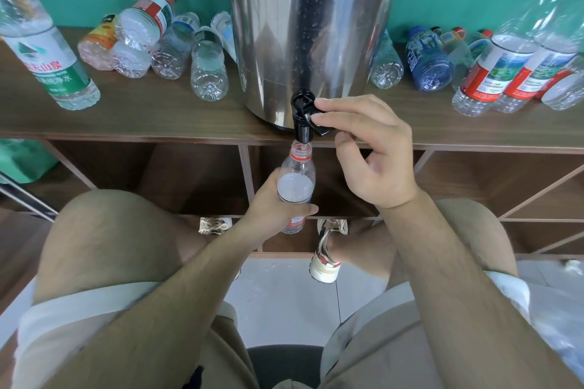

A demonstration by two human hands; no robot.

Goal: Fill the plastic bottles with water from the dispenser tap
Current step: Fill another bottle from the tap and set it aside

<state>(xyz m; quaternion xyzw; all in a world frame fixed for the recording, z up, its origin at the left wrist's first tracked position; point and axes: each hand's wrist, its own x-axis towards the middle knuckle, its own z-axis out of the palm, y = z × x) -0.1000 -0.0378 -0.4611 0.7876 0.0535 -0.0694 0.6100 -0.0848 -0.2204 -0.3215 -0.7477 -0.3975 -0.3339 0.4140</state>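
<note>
Bottle (297, 180): clear ribbed plastic, red neck ring, uncapped, mouth directly under the black tap (302, 118); fill level cannot be determined. Left hand (271, 205) grips the bottle around its label. Right hand (373, 148) grasps nothing; its index and middle fingertips press on the tap lever. Dispenser (316, 25): polished steel cylinder with droplets on its wall, standing on a wood-grain shelf (158, 117). Clear empty bottles (170, 47) lie on their sides to its left
</note>
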